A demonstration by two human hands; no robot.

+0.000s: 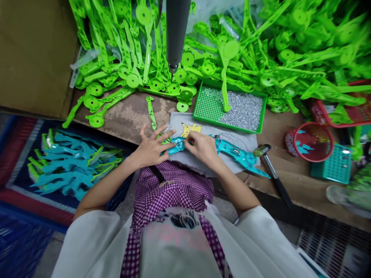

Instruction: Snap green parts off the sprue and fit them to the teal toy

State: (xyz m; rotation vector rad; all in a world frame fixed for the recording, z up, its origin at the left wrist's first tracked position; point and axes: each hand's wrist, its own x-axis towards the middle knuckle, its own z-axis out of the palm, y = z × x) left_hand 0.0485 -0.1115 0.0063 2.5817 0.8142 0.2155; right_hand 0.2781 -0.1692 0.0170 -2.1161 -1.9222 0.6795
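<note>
A long blue plastic shell (239, 152) lies on a grey cloth (176, 119) with a yellow cartoon figure, thin dark wires running along it. My left hand (152, 148) rests with spread fingers on the shell's left end, beside a green plastic piece (151, 112) that slants away from the fingers. Over the shell's left part, my right hand (203, 146) is closed in a pinch; whatever lies between its fingertips is hidden. A hammer (274, 173) with a black handle lies just right of the shell. Behind the cloth sits a green tray (199, 112) of small silvery screws.
An electric screwdriver (174, 34) hangs point down above the table. Many green plastic parts (278, 73) are heaped along the back. A red basket (317, 154) stands at right. At lower left, a bin holds blue and green pieces (69, 166); a cardboard box (34, 58) is above it.
</note>
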